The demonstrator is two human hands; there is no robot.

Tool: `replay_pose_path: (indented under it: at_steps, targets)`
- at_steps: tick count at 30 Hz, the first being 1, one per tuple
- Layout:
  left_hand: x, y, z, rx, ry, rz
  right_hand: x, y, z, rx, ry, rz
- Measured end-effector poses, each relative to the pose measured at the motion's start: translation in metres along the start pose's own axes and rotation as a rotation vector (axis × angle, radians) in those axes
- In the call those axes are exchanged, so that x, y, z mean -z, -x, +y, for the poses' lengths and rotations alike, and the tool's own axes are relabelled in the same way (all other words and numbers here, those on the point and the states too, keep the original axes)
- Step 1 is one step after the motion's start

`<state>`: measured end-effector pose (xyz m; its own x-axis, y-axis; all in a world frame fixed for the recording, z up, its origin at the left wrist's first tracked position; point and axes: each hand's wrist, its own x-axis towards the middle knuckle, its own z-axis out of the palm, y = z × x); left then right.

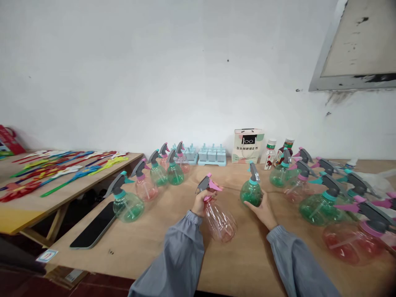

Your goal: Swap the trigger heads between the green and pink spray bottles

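My left hand (201,201) is closed around the neck of a pink spray bottle (221,220), just under its grey and pink trigger head. That bottle is see-through and leans, its base toward the lower right. To the right, my right hand (262,209) curves round the lower side of a green spray bottle (251,192) with a teal collar and grey trigger head. The green bottle is close to upright; whether its base touches the table I cannot tell. Part of the left fingers is hidden behind the pink trigger head.
Several pink and green spray bottles stand at left (128,206) and right (321,208). A phone (93,227) lies near the left edge. Behind are pale blue moulds (212,155), a paper bag (246,150) and two drink bottles (270,153). Colourful flat strips cover another table (18,214).
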<state>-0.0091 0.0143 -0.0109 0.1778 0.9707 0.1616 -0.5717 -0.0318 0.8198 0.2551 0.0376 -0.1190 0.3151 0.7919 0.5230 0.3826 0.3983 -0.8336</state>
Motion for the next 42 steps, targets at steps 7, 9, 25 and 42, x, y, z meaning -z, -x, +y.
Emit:
replay_pose_path:
  at_steps: [7, 9, 25, 42]
  targets:
    - [0.004, -0.001, -0.007, 0.036, -0.056, -0.048, 0.001, -0.001, -0.002, -0.029, -0.017, -0.025]
    - [0.005, -0.001, -0.008, -0.010, -0.050, -0.028, 0.001, -0.001, -0.003, -0.020, -0.010, -0.021]
    - [0.011, -0.005, -0.005, -0.041, -0.026, -0.026, 0.003, -0.001, -0.008, 0.002, 0.102, -0.019]
    - [0.018, -0.002, 0.041, -0.320, -0.422, 0.171, 0.001, 0.000, -0.007, 0.000, 0.084, -0.029]
